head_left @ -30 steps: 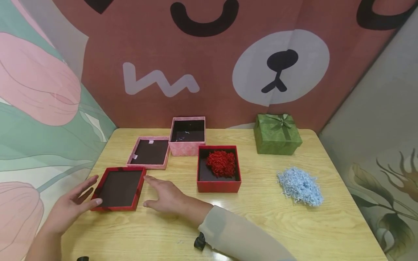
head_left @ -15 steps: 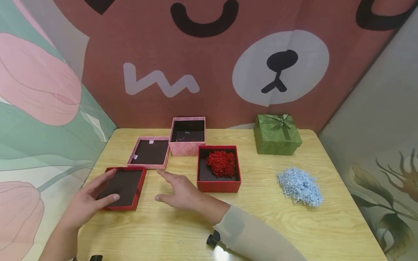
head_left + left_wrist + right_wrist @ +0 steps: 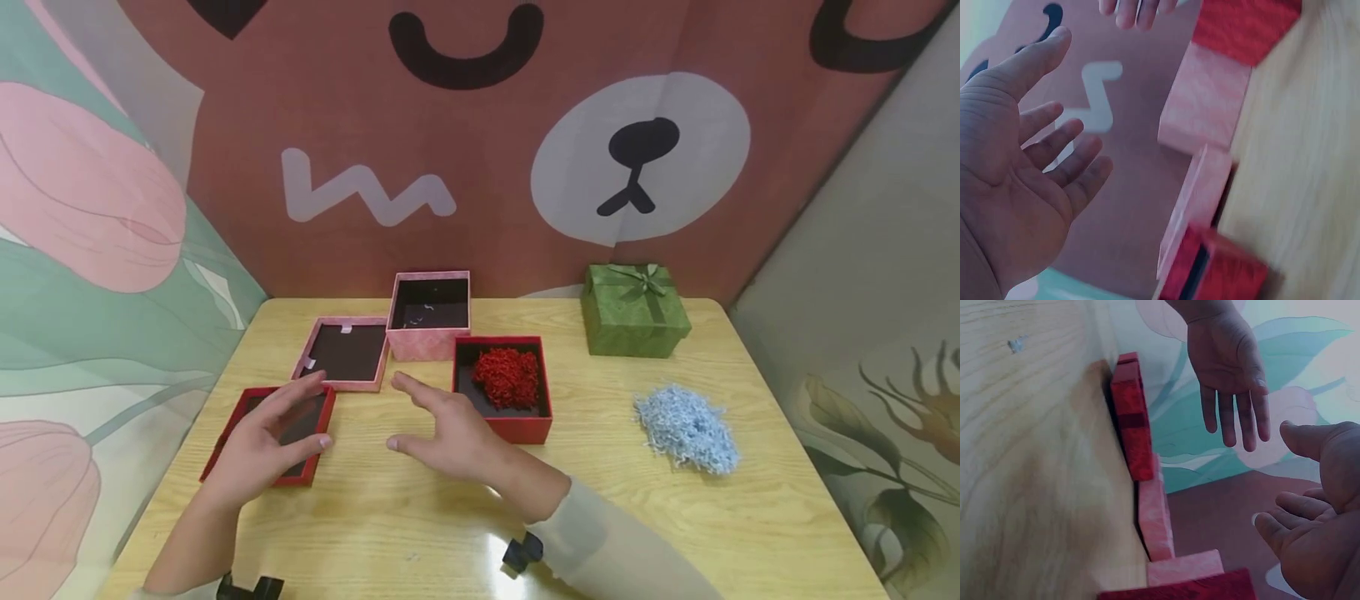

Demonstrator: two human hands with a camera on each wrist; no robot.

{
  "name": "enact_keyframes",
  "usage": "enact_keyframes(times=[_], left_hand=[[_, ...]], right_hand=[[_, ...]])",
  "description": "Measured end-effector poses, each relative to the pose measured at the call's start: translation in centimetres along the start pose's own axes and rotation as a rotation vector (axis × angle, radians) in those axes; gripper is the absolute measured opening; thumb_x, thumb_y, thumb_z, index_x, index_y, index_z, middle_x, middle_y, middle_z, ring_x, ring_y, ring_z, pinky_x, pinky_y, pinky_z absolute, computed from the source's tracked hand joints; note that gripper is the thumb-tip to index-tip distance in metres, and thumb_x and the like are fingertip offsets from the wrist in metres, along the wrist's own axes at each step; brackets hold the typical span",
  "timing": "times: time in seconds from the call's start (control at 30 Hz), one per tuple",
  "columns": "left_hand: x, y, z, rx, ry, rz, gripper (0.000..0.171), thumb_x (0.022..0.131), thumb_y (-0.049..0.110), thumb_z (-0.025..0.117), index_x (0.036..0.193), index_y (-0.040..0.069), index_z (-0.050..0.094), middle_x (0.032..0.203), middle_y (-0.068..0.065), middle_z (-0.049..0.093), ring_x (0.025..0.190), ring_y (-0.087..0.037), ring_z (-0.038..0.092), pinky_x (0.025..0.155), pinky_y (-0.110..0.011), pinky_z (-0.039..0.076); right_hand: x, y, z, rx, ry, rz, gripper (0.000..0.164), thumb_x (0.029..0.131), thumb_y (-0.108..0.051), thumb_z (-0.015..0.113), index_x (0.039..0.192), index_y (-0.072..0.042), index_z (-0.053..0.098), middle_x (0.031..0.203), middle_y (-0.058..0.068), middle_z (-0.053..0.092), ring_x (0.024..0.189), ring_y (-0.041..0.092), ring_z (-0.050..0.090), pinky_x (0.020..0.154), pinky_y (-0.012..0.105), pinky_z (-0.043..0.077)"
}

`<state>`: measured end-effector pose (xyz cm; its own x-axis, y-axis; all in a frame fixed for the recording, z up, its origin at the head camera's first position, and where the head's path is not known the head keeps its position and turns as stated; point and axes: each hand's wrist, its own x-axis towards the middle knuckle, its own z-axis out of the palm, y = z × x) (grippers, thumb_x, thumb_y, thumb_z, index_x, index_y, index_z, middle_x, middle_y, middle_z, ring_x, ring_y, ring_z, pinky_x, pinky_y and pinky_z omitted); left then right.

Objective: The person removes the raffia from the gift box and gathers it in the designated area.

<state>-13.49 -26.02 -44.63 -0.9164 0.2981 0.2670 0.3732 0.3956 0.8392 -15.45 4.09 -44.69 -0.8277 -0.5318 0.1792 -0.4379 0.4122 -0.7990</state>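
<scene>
My left hand (image 3: 258,446) hovers over the red box lid (image 3: 324,425), which lies with its dark inside up. Its fingers are spread and hold nothing; in the left wrist view the palm (image 3: 1016,181) shows bare. To its right, my right hand (image 3: 457,425) is raised in front of the red box (image 3: 517,430), fingers extended and nothing in them. That box stands uncovered with a clump of red shredded paper (image 3: 506,377) inside. In the right wrist view both hands face each other above table height, beside the red lid (image 3: 1132,422).
Behind stand an uncovered pink box (image 3: 429,343) with a few pale shreds inside and its upturned pink lid (image 3: 348,354). A green gift box (image 3: 636,321) with a bow sits at the back right. Light blue shredded paper (image 3: 688,429) lies on the wooden table (image 3: 600,500).
Both hands have moved to the right: the left from the red lid's left edge to over the lid, the right away from the lid toward the red box. The boxes have stayed put.
</scene>
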Motion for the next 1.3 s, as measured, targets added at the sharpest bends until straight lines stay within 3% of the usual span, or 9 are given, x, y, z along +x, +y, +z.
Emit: enact_keyframes(times=[0.3,0.43,0.5,0.57,0.73,0.8,1.07,1.3], left_hand=[[2.3,0.5,3.2,-0.073,-0.033,0.008,0.081,0.084,0.004,0.086,0.155,0.022,0.05,0.157,-0.003,0.047,0.138,-0.016,0.05,0.11,-0.022,0.045],[3.0,0.5,4.3,-0.091,-0.047,-0.01,0.081,0.084,0.007,0.087,0.154,0.023,0.05,0.156,-0.004,0.047,0.136,-0.023,0.052,0.11,-0.028,0.047],[3.3,0.5,4.8,-0.08,-0.051,-0.017,0.08,0.085,0.01,0.087,0.154,0.024,0.05,0.156,-0.003,0.047,0.135,-0.024,0.053,0.109,-0.031,0.048],[3.6,0.5,5.4,-0.087,-0.06,-0.017,0.079,0.086,0.012,0.087,0.155,0.025,0.049,0.155,-0.002,0.048,0.135,-0.025,0.053,0.109,-0.036,0.048],[4.6,0.4,6.9,-0.142,-0.092,-0.021,0.079,0.087,0.014,0.086,0.155,0.028,0.049,0.156,0.002,0.047,0.139,-0.027,0.051,0.11,-0.042,0.048],[4.8,0.4,7.4,-0.171,-0.104,-0.023,0.08,0.087,0.014,0.086,0.155,0.028,0.048,0.157,0.002,0.045,0.139,-0.028,0.05,0.11,-0.043,0.047],[5.8,1.0,9.9,-0.245,-0.137,-0.054,0.079,0.087,0.015,0.086,0.156,0.025,0.048,0.158,0.0,0.044,0.142,-0.031,0.047,0.113,-0.048,0.046],[7.0,0.8,12.6,-0.28,-0.124,-0.109,0.082,0.085,0.021,0.089,0.156,0.019,0.048,0.159,-0.003,0.042,0.142,-0.032,0.045,0.112,-0.051,0.047]], right_hand=[[-0.7,0.5,-3.0,-0.046,0.074,0.011,0.083,0.089,-0.034,0.084,0.16,-0.025,0.042,0.153,-0.008,0.054,0.136,0.021,0.056,0.113,0.045,0.047],[-0.8,1.4,-4.3,-0.06,0.09,0.036,0.084,0.089,-0.037,0.083,0.161,-0.031,0.039,0.154,-0.003,0.053,0.136,0.023,0.056,0.112,0.047,0.048],[-0.9,1.9,-4.8,-0.065,0.096,0.048,0.085,0.089,-0.039,0.083,0.161,-0.034,0.038,0.155,0.0,0.053,0.132,0.027,0.059,0.109,0.048,0.05],[-1.0,2.4,-5.4,-0.072,0.1,0.056,0.085,0.089,-0.039,0.083,0.161,-0.035,0.038,0.15,0.005,0.057,0.105,0.031,0.071,0.104,0.047,0.054],[-1.2,3.6,-6.7,-0.13,0.126,0.049,0.081,0.088,-0.035,0.085,0.158,-0.021,0.046,0.152,0.003,0.056,0.116,0.029,0.068,0.11,0.045,0.05],[-1.1,4.0,-7.1,-0.165,0.13,0.051,0.081,0.088,-0.034,0.085,0.157,-0.015,0.047,0.158,0.0,0.05,0.141,0.027,0.05,0.115,0.045,0.045],[-1.0,5.5,-8.4,-0.246,0.098,0.159,0.083,0.089,-0.036,0.084,0.159,-0.015,0.045,0.157,0.007,0.049,0.143,0.029,0.048,0.115,0.048,0.045],[-0.6,6.4,-8.8,-0.311,0.069,0.179,0.081,0.088,-0.034,0.085,0.157,-0.011,0.047,0.155,0.009,0.052,0.143,0.03,0.049,0.116,0.049,0.044]])
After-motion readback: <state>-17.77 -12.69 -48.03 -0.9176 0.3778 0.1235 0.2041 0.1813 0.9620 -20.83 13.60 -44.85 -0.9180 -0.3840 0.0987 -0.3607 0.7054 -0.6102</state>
